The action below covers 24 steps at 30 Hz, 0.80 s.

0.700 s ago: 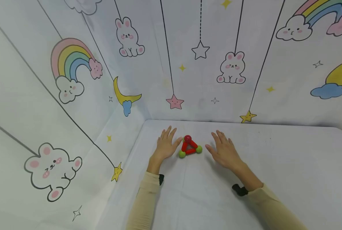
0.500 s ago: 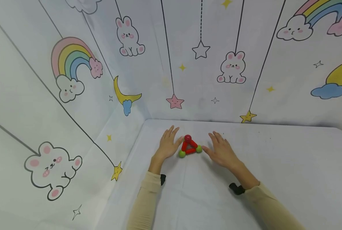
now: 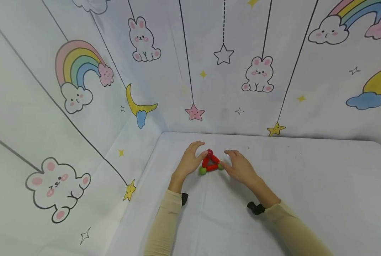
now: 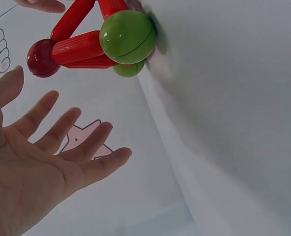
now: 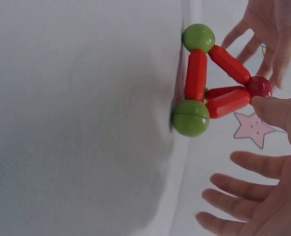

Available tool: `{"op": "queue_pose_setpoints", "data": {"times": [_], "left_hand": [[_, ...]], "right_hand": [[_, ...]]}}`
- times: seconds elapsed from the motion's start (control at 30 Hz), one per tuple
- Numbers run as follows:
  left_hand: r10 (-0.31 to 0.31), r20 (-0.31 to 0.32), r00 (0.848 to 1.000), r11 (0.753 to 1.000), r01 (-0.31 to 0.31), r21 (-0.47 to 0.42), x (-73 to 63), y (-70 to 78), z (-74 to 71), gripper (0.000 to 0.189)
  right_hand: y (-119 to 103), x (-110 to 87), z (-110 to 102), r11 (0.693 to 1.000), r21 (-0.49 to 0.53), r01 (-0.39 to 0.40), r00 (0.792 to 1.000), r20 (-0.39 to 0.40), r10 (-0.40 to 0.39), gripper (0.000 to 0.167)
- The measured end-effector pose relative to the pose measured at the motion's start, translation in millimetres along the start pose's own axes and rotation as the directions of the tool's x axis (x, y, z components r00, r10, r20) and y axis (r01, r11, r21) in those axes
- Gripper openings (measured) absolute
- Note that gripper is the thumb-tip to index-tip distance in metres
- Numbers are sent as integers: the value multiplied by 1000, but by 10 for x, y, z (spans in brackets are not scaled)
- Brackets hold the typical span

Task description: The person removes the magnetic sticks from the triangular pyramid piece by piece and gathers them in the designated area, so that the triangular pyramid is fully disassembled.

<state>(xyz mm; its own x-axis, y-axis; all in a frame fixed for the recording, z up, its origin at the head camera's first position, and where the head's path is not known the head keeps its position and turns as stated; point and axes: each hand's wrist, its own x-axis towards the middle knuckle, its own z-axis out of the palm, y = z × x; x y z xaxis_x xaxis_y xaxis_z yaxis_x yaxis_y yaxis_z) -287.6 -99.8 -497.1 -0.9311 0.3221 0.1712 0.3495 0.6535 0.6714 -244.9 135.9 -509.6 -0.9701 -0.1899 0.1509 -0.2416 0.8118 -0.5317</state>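
A small pyramid of red rods [image 3: 212,167] and balls stands on the white table, left of its middle. Its red ball [image 5: 259,87] forms the top, and green balls [image 4: 128,37] sit at the base corners. On the left side, my left hand [image 3: 189,160] reaches in with fingers spread and slightly bent, its thumb near the red ball. My right hand [image 3: 241,168] comes from the other side, fingers apart; its thumb overlaps the right green ball in the head view and the red ball's edge in the right wrist view. Neither hand grips the pyramid.
A white cloth [image 3: 289,185] covers the table. Behind it and to the left rise white fabric walls [image 3: 225,96] printed with rabbits, stars and rainbows. A black strap [image 3: 255,208] sits at my right wrist.
Both hands have moved inward, closing on the pyramid from left and right, with their fingers bending a little more. The pyramid stays in place.
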Motion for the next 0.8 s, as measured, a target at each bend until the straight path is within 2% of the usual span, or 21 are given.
{"op": "queue_pose_setpoints", "data": {"times": [0.2, 0.4, 0.63, 0.8], "left_hand": [[51, -44, 998, 995, -55, -86, 19, 20, 3, 50], [42, -40, 998, 983, -48, -175, 7, 46, 60, 44], [23, -36, 999, 988, -28, -149, 1, 105, 101, 37], [12, -32, 999, 988, -16, -152, 5, 125, 125, 38]], "right_hand": [[-38, 16, 28, 1000, 15, -1, 1000, -15, 1, 59], [-101, 35, 34, 999, 48, 10, 999, -32, -9, 48], [-179, 95, 66, 992, 121, 46, 998, -58, -39, 41], [-206, 136, 114, 990, 119, 70, 996, -68, -62, 39]]}}
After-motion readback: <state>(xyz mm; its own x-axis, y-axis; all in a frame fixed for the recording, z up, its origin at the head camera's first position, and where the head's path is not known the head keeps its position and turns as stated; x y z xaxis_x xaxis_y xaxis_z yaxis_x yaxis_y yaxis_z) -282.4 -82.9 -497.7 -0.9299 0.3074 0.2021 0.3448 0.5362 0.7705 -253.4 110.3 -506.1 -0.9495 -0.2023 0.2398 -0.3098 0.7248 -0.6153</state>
